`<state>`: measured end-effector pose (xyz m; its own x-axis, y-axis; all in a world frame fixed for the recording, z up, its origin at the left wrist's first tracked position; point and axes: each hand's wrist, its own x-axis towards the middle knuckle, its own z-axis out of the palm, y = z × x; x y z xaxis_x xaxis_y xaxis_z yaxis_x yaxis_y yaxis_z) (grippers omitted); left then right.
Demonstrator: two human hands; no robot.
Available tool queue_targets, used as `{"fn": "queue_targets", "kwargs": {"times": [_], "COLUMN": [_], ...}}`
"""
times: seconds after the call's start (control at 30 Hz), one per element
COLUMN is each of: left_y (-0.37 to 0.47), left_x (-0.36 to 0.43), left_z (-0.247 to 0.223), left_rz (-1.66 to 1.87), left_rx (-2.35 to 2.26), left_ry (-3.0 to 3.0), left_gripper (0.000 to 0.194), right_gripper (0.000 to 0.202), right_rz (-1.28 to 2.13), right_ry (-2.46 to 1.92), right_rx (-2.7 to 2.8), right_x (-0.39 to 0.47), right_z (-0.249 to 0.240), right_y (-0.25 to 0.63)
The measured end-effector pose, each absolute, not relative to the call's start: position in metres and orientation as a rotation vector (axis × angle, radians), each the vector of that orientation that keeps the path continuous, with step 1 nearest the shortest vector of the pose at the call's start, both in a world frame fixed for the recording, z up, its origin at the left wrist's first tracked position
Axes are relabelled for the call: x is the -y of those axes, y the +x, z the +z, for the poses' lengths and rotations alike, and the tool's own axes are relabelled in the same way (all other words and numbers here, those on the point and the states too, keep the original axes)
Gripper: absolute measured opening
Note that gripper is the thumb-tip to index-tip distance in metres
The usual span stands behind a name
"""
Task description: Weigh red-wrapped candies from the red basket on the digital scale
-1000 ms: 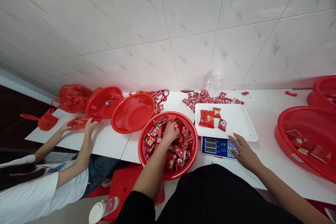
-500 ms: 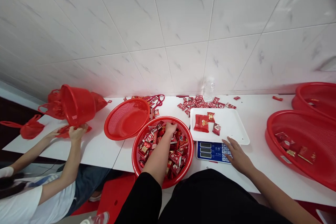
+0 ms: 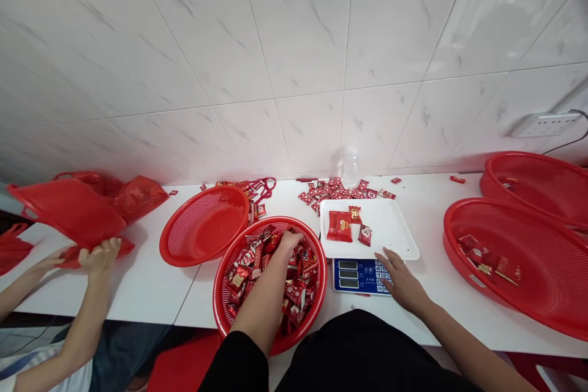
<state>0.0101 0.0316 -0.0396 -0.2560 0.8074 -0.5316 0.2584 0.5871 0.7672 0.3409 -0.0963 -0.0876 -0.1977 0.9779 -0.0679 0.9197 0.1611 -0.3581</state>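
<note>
My left hand [image 3: 290,241] reaches into a round red basket [image 3: 321,294] filled with small red wrapped snack packets [image 3: 296,293]. Its fingertips are sunk among the packets, so I cannot see whether they grip one. My right hand [image 3: 400,278] lies with fingers spread on the front edge of a white tray [image 3: 390,226] and over the keypad of a blue digital scale [image 3: 362,275]. On that tray are a larger red packet [image 3: 339,226] and two small ones, a gold-and-red packet [image 3: 355,214] and a dark red packet [image 3: 365,234].
A red basket [image 3: 206,226] stands to the left. Beyond it a co-worker's hand [image 3: 100,255] holds a red bag [image 3: 68,208]. Loose packets [image 3: 333,190] and a clear bottle [image 3: 351,168] lie by the wall. Large red baskets [image 3: 546,269] stand right.
The view has shifted slightly. The co-worker's red container has tipped further left. My left hand has shifted slightly within the basket; my right hand stays at the tray's edge.
</note>
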Motion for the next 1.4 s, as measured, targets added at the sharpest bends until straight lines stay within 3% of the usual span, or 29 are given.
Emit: {"fn": "queue_targets", "kwargs": {"times": [0.43,0.7,0.9,1.0,1.2,1.4], "left_y": [0.01,0.017,0.093,0.132,0.162,0.161], "left_x": [-0.021,-0.014,-0.019,-0.031,-0.046,-0.032], "left_z": [-0.039,0.013,0.036,0.036,0.022,-0.006], "left_rz": [0.71,0.865,0.563,0.377,0.192,-0.039], "left_rx": [-1.817,-1.723,-1.484,-1.473,-1.369,-1.377], "left_ry": [0.915,1.363,1.805,1.929,2.104,2.148], "left_gripper": [0.02,0.013,0.013,0.025,0.072,0.074], "right_gripper": [0.056,0.057,0.059,0.06,0.062,0.062], "right_rz": [0.478,0.481,0.505,0.559,0.673,0.802], "right_ry": [-1.865,-1.857,-1.838,-1.801,-1.712,-1.631], "right_rx": [2.247,2.28,2.31,2.325,2.311,2.267], "right_x": [0.095,0.095,0.093,0.091,0.086,0.084], "right_z": [-0.085,-0.081,-0.08,-0.078,-0.072,-0.069], "right_y": [0.341,0.342,0.347,0.351,0.359,0.367]}}
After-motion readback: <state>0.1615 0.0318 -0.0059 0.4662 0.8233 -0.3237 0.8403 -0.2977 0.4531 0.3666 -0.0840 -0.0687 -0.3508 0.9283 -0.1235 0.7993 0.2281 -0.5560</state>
